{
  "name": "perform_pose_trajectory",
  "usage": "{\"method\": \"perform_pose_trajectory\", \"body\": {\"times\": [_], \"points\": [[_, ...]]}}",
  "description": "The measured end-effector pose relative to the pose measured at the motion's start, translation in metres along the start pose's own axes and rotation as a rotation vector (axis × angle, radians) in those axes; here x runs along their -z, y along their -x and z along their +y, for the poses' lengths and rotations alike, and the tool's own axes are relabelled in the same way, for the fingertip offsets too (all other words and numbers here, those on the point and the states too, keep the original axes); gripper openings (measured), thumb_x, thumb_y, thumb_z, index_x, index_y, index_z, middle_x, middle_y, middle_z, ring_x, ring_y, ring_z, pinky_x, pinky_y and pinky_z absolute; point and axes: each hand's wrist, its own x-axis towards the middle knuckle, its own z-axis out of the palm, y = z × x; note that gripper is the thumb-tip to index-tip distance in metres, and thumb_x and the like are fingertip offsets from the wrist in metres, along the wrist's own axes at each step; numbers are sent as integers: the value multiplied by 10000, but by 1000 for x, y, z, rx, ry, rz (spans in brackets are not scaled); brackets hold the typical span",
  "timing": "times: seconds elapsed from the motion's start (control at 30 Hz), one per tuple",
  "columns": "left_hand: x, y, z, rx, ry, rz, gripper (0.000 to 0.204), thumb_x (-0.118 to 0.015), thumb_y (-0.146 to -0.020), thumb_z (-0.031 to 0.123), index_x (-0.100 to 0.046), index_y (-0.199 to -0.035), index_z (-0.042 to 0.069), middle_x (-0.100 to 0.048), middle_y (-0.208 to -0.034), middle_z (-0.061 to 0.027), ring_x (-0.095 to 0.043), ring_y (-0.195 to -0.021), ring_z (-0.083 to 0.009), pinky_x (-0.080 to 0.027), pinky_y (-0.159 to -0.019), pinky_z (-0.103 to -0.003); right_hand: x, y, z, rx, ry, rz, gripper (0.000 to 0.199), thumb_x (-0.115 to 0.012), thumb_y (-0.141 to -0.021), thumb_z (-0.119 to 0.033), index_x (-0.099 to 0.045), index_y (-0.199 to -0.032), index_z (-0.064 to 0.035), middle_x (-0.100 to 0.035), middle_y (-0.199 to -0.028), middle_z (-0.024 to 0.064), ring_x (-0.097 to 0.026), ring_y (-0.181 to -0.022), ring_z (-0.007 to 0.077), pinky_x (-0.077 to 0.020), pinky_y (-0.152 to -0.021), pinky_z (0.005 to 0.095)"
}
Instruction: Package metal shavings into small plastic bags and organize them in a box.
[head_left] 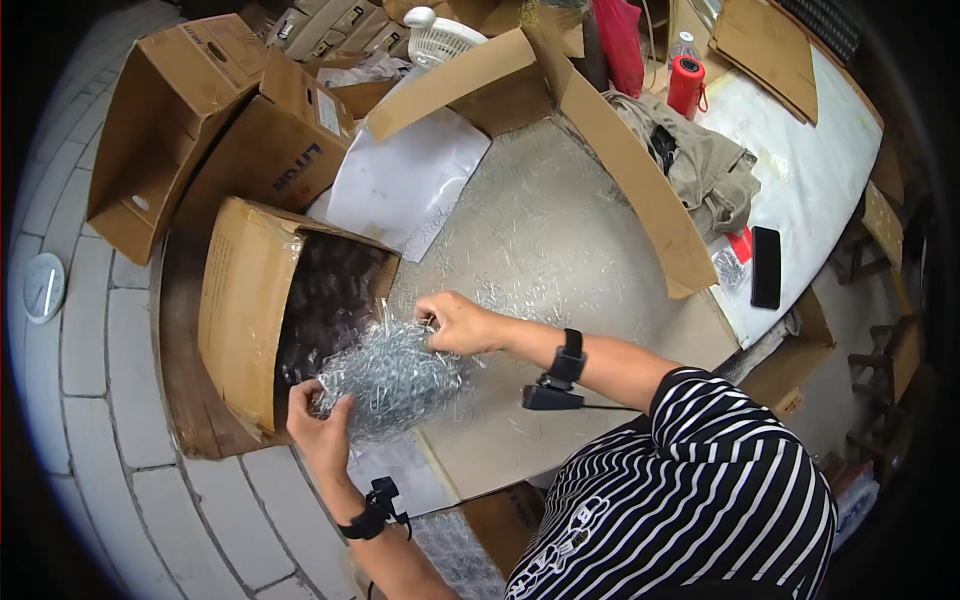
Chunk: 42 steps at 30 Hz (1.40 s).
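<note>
Glossy metal clip heap (pixel 392 375); matt cardboard box (pixel 240 310); rough grey table (pixel 560 240).

red bottle (pixel 686 86), black phone (pixel 766 266), white fan (pixel 441 35), khaki cloth (pixel 710 172)

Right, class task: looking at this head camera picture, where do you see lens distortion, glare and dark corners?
Head view: strong fisheye bending, the pale floor tile joints curve toward the rim; corners fall to black vignette; glare sparkles on the tangled heap of shiny silver metal clips between the left hand and right hand; the white plastic-covered tabletop looks washed out; lighting is soft, shadows faint.
</note>
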Motion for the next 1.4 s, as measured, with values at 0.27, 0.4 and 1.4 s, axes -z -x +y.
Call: {"method": "perform_pose_trajectory", "body": {"times": [0.27,0.4,1.4], "points": [[19,-2,32,60,85,-77,322,-730,-613,13,-539,-873,-5,-500,-786,-3,-478,-759,-112,-404,-708,-231,19,20,14,-86,-249,-46,210,-695,-661,-67,-592,-802,51,-565,-673,50,-510,-640,118,-423,-556,292],[4,-3,54,69,-26,-161,321,-726,-601,15,-532,-855,-5,-494,-775,-8,-472,-737,-111,-405,-698,-232,15,33,10,-71,-90,-116,185,-690,-706,-23,-590,-843,52,-578,-708,12,-495,-634,81,-419,-560,265],[22,-9,137,109,362,-35,338,-753,-646,40,-517,-886,8,-541,-788,-12,-488,-691,-60,-382,-621,-171,71,109,118,-558,-1107,-106,594,-411,-932,-415,-358,-1390,-41,-444,-1390,98,-409,-1281,271,-312,-1044,486]]}}
